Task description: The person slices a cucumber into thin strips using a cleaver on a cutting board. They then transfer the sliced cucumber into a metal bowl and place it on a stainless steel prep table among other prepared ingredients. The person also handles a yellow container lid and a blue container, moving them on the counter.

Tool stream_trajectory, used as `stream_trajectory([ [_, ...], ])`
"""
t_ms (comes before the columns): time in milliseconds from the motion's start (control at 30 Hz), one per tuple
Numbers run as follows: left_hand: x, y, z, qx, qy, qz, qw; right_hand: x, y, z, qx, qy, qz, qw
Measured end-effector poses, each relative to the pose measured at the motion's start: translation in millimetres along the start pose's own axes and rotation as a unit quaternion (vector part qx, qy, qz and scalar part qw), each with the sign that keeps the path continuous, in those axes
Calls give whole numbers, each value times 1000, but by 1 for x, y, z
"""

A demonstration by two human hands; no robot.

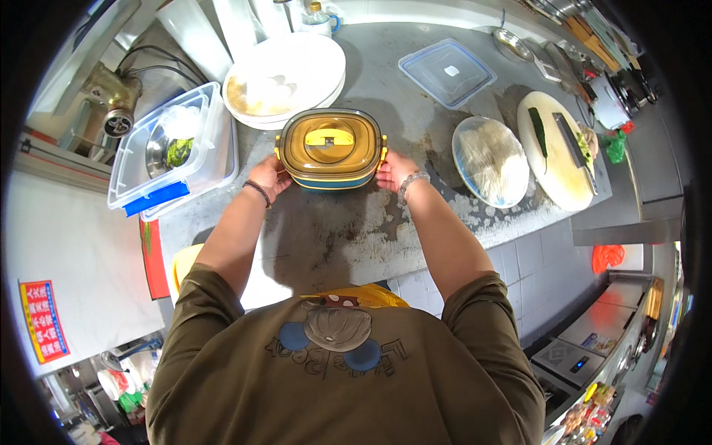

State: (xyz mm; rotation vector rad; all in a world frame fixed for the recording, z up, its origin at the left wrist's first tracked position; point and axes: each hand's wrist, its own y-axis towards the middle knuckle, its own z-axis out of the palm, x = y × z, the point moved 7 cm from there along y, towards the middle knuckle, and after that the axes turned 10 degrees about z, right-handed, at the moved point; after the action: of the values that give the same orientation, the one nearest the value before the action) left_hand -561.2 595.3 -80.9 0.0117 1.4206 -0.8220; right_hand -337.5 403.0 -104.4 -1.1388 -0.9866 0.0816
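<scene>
A lidded food container point(332, 147) sits on the worktop in front of me, upright as far as I can see. Its lid is a see-through amber colour with a yellow handle, and the body below is dark teal with a yellow band. Yellow clips show at both ends. My left hand point(270, 177) holds the container's left side, its fingertips partly hidden behind the body. On the opposite side, my right hand point(396, 171) grips near the yellow clip. I wear a bead bracelet on each wrist.
Stacked white plates point(311, 61) stand behind, and a clear plastic bin point(167, 167) with a metal bowl is at left. Rightward are a flat plastic lid point(445, 72), a film-covered dish point(489, 161), and a cutting board point(548, 172) bearing a cleaver point(568, 139) and a green pepper point(538, 132).
</scene>
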Motion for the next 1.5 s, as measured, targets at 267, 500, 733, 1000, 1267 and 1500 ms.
stream_trajectory([
  [267,17,11,-3,-51,46,-98,993,11,12,-3,-50,-209,-11,977],
  [500,34,-12,-1,61,13,-103,993,8,-11,-8,-35,-407,-126,904],
  [733,33,-31,24,106,-110,-67,986,8,-19,-8,-69,-482,-189,853],
  [1000,43,-26,10,1,-53,-50,997,4,-18,-9,-75,-482,-184,853],
  [1267,55,-20,-5,-73,-19,-40,996,6,-8,-8,-110,-469,-256,838],
  [1500,46,-37,9,14,-37,-18,999,-4,1,-17,-58,-327,-197,923],
])
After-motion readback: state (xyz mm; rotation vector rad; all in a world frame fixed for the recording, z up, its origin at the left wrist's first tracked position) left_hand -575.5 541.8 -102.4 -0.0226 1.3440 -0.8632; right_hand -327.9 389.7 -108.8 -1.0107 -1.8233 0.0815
